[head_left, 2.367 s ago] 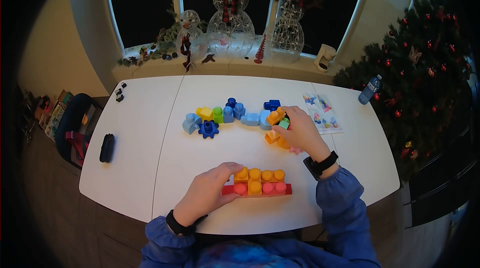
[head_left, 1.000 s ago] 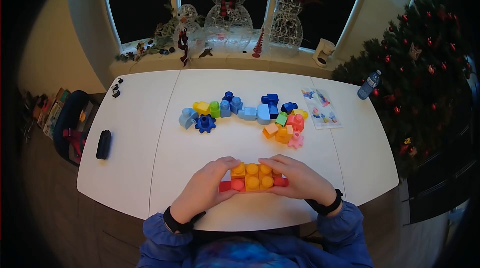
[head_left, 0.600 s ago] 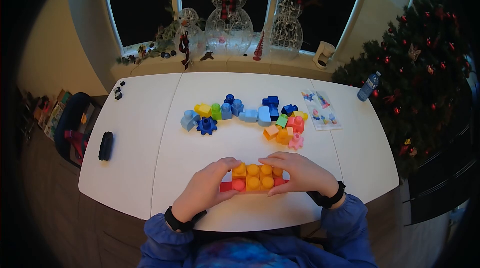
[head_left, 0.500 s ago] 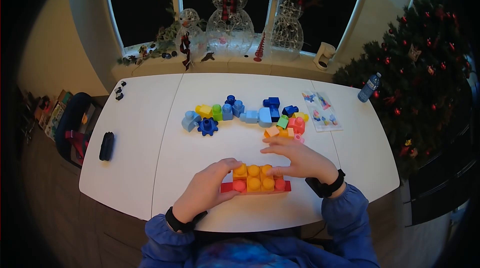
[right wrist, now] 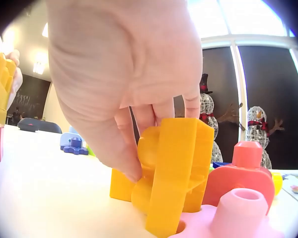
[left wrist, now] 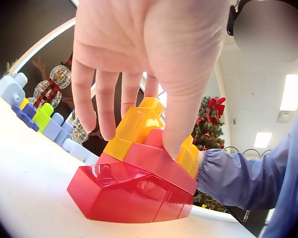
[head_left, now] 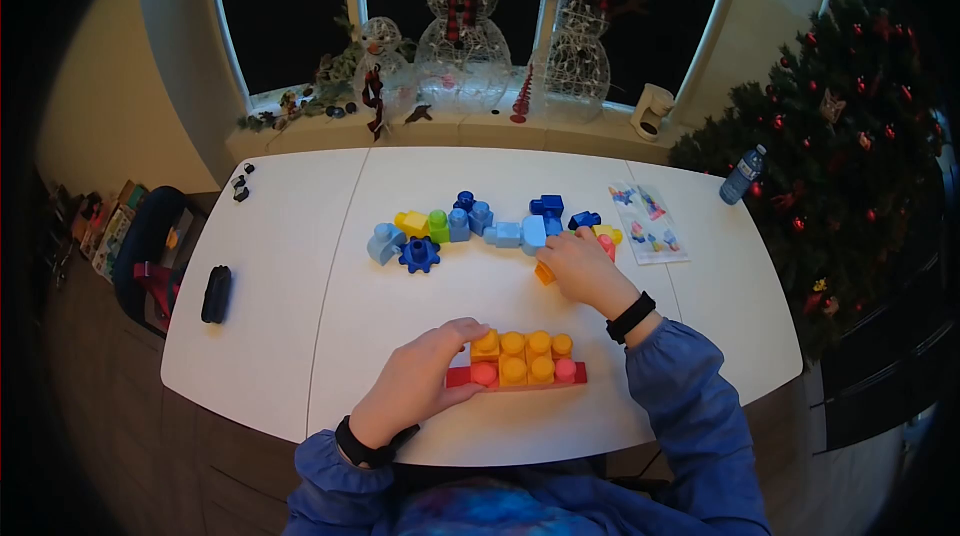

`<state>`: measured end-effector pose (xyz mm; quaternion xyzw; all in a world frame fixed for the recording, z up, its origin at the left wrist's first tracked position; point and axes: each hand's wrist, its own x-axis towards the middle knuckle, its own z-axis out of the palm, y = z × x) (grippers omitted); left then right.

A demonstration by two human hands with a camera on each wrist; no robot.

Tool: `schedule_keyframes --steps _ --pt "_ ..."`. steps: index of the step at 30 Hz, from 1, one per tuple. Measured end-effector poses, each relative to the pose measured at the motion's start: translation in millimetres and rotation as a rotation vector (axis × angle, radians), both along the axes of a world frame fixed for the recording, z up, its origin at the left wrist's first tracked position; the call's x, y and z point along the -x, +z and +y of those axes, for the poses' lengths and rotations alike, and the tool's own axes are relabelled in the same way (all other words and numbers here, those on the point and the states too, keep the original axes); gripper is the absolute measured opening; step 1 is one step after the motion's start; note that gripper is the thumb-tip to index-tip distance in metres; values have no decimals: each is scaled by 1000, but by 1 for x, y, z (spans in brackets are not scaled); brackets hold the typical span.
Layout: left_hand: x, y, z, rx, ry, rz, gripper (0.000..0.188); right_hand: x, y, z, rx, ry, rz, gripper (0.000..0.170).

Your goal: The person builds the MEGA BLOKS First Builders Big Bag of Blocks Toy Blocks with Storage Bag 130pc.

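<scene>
In the head view my left hand [head_left: 410, 386] grips the left end of a low red, pink and orange block build [head_left: 512, 372], thumb on the near side. The left wrist view shows the hand [left wrist: 149, 49] over the build's glossy red base [left wrist: 124, 193], which rests on the table. My right hand [head_left: 590, 271] is among the blocks at centre right. In the right wrist view the hand [right wrist: 124, 74] pinches an orange block [right wrist: 174, 173] standing on edge, its far fingers partly hidden. A pink gear piece [right wrist: 238, 213] and a red block [right wrist: 241, 181] are beside it.
Blue, green and yellow blocks [head_left: 458, 226] stand in a row behind the build. A picture sheet [head_left: 650, 223] and a bottle [head_left: 743, 175] are at the back right of the white table [head_left: 260, 336]. A black case [head_left: 216, 294] lies at the left.
My right hand has come away from the build and moved back to the loose blocks, where it takes hold of an orange one. The build gained an orange block earlier. My left hand stays.
</scene>
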<state>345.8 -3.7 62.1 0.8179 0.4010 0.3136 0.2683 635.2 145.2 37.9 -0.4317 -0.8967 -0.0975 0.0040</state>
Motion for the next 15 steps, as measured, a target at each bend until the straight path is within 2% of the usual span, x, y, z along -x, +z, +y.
schedule_keyframes --steps 3,6,9,15 --pt "0 -5 1 -59 -4 -17 70 -3 5 0 91 58 182 33" --pt "0 -4 0 -50 11 1 71 -1 22 -12 286 62 592 39" --pt "0 -3 -1 -64 16 14 71 -1 50 -41 254 67 718 48" --pt "0 -4 0 -62 5 4 71 -22 87 -96 480 -32 814 55"
